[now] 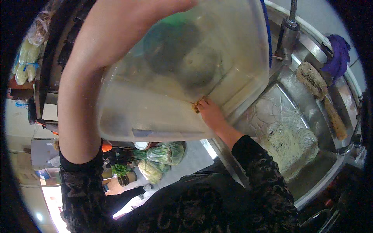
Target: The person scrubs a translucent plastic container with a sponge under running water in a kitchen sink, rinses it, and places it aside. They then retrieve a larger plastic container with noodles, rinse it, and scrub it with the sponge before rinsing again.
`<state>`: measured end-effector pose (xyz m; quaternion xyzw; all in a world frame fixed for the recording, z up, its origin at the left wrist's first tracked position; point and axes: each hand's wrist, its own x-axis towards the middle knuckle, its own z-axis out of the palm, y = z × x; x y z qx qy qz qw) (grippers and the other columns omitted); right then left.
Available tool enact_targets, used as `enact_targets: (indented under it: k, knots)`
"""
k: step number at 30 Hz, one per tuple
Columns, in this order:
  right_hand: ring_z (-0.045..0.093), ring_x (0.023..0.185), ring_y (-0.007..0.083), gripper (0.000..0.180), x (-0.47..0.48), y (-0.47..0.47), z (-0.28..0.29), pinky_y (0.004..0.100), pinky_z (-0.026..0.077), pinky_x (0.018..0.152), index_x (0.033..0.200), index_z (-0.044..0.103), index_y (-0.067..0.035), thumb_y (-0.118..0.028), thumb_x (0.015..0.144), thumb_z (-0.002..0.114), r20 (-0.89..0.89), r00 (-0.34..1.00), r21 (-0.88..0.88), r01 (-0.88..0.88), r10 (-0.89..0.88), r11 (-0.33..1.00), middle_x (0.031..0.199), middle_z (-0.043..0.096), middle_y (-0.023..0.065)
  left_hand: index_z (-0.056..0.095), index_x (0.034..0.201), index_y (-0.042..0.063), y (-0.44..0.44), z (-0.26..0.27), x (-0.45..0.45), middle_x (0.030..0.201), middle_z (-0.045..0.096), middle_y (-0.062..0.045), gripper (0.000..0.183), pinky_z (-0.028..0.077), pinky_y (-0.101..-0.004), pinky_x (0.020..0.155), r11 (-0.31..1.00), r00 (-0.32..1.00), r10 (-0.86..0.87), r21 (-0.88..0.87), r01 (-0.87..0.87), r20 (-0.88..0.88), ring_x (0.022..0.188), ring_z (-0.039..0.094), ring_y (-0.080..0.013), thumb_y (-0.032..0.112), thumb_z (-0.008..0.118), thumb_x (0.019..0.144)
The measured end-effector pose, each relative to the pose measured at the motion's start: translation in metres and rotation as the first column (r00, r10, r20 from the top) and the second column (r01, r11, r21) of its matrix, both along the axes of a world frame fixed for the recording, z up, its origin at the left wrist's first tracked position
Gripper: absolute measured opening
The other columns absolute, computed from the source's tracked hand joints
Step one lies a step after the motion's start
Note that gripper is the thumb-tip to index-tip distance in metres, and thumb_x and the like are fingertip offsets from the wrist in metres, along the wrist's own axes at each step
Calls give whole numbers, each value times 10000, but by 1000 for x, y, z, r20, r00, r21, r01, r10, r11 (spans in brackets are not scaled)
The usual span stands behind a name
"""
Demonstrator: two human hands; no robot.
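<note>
A large translucent plastic tub (151, 107) fills the middle of the view, tilted, with dark and green shapes blurred behind its walls. My right hand (208, 109) grips a yellowish-brown scouring pad (197, 107) and presses it against the tub's wall, low and right of its middle. My left forearm arches up along the tub's left side. At the top edge of the picture my left hand (174, 5) lies by the tub's upper part; its fingers are cut off or blurred, so its grip cannot be seen.
Right of the tub, a steel sink (313, 163) holds a heap of pale translucent strands (287, 142). On its ledge lie a wooden-handled brush (314, 81) and a purple cloth (336, 55), near a faucet (287, 38). Bagged green onions (166, 153) and a cabbage (150, 171) sit on the floor.
</note>
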<state>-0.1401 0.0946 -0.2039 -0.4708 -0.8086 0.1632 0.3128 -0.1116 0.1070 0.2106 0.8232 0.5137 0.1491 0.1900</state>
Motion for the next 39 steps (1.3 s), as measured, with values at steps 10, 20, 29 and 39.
enact_targets:
  k: [10,20,29,39]
  knots:
    - [543,939,252,231,56,44,-7,355,459,797,927,618,-126,-61,740,498,181,974,-68,151,-137,986,982,579,58,519,1112,-67,19,-16,-24,909,601,-124,448,469,-320,746,974,961,-226,11,227,156,802,579,-185,195,608,761]
    - [525,963,266,203,124,91,-1,363,455,795,912,619,-86,-60,770,477,329,822,140,445,-466,884,984,577,70,514,1115,-68,8,-25,-13,909,601,-137,443,474,-336,751,972,988,-156,180,152,7,810,582,-197,194,604,769]
    - [524,1001,242,204,23,21,7,362,443,829,929,616,-88,-101,768,491,291,947,-27,152,-138,988,1017,575,72,516,1108,-70,18,-13,-11,903,600,-142,430,475,-345,750,972,959,-233,0,236,159,812,581,-200,185,601,772]
    - [502,1039,271,246,85,64,-3,404,423,861,1015,587,-100,-104,791,486,301,828,91,469,-474,878,1054,569,95,528,1090,-63,21,-10,-12,855,606,-108,392,465,-263,678,987,988,-151,55,149,35,730,570,-142,146,608,768]
